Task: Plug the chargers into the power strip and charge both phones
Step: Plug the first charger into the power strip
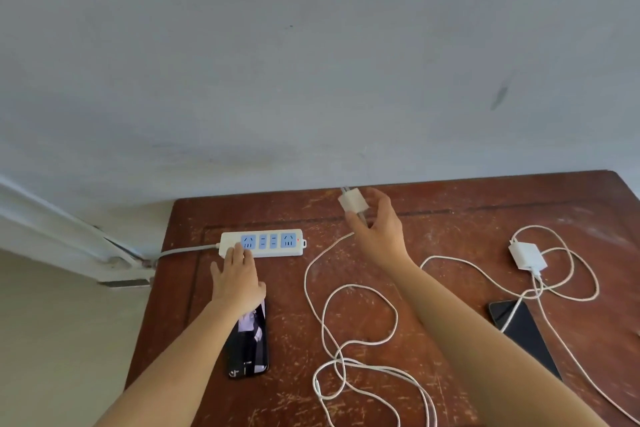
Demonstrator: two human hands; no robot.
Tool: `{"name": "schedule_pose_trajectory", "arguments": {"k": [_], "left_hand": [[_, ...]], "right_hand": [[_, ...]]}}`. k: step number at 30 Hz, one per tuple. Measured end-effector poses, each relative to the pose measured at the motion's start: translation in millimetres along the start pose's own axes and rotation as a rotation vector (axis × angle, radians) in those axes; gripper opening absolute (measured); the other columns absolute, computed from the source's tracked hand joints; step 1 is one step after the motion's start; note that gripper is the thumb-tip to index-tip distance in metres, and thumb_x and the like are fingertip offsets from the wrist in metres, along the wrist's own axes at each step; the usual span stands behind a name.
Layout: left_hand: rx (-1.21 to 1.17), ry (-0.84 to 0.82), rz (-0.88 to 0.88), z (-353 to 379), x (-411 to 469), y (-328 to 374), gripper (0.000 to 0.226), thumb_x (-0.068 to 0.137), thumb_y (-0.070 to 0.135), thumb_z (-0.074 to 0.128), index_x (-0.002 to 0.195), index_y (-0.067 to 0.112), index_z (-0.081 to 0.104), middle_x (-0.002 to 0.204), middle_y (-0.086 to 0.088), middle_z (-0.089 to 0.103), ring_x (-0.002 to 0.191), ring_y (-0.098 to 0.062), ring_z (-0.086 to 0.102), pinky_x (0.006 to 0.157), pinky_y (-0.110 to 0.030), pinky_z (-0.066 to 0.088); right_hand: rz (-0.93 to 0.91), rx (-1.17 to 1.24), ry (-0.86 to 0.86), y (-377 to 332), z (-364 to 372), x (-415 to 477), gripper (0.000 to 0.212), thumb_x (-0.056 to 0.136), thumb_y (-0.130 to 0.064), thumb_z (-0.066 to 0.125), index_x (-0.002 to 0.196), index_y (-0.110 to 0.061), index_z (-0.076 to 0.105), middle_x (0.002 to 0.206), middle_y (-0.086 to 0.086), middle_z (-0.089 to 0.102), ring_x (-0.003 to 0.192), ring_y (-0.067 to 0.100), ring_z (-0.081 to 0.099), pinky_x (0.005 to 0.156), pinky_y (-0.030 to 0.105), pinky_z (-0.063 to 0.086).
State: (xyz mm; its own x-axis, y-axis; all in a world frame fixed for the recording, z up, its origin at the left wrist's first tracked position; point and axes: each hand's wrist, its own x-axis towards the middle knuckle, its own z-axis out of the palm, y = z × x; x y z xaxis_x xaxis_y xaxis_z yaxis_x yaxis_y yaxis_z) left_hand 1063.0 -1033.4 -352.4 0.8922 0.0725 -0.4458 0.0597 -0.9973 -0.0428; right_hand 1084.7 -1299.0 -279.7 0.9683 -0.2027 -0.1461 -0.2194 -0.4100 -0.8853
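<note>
A white power strip (270, 251) with blue sockets lies at the table's back left, a red light at its right end. My left hand (235, 279) lies flat with its fingertips on the strip's left end. My right hand (379, 225) holds a white charger (350, 202) in the air, right of the strip, prongs pointing up and away. Its white cable (346, 322) loops over the table. A lit phone (247, 343) lies under my left wrist. A second white charger (526, 255) with its cable lies at the right, beside a dark phone (523, 329).
The worn red-brown wooden table (433, 215) stands against a grey wall. The strip's grey cord (187, 249) runs off the left edge toward a white pipe (52, 229) along the wall. The floor lies to the left.
</note>
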Motion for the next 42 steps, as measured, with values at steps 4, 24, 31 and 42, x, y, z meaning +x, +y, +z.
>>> {"name": "schedule_pose_trajectory", "arguments": {"k": [4,24,31,42], "left_hand": [[0.020,-0.067,0.041,-3,0,-16,0.078,0.095,0.039,0.051,0.156,0.020,0.005,0.164,-0.013,-0.016,0.151,-0.034,-0.014,0.118,-0.062,0.004],[-0.209,0.004,0.182,-9,6,-70,0.070,0.091,0.020,0.052,0.152,0.011,0.019,0.164,-0.009,0.014,0.141,-0.025,0.036,0.111,-0.041,0.038],[-0.257,-0.047,0.176,-11,5,-74,0.071,0.092,0.017,0.050,0.155,0.013,0.015,0.167,-0.003,0.003,0.147,-0.024,0.028,0.112,-0.043,0.039],[-0.281,-0.056,0.186,-11,5,-79,0.070,0.095,0.013,0.046,0.156,0.015,0.012,0.167,0.000,0.000,0.151,-0.021,0.018,0.115,-0.041,0.032]], "right_hand": [[-0.086,-0.013,-0.132,-26,22,10,0.057,0.093,-0.040,0.064,0.143,-0.024,0.042,0.128,-0.008,0.058,0.100,0.017,0.067,0.080,0.030,0.053],[-0.120,-0.502,-0.706,-45,145,45,0.042,0.082,-0.022,0.080,0.123,-0.017,0.069,0.127,0.005,0.063,0.116,0.023,0.060,0.090,0.027,0.045],[-0.222,-0.760,-0.812,-64,162,64,0.031,0.101,-0.037,0.054,0.126,-0.021,0.062,0.128,0.006,0.067,0.105,0.025,0.064,0.088,0.039,0.052],[-0.281,-0.784,-0.878,-74,176,77,0.046,0.091,-0.021,0.072,0.135,-0.018,0.059,0.136,0.002,0.063,0.122,0.023,0.060,0.100,0.034,0.049]]}}
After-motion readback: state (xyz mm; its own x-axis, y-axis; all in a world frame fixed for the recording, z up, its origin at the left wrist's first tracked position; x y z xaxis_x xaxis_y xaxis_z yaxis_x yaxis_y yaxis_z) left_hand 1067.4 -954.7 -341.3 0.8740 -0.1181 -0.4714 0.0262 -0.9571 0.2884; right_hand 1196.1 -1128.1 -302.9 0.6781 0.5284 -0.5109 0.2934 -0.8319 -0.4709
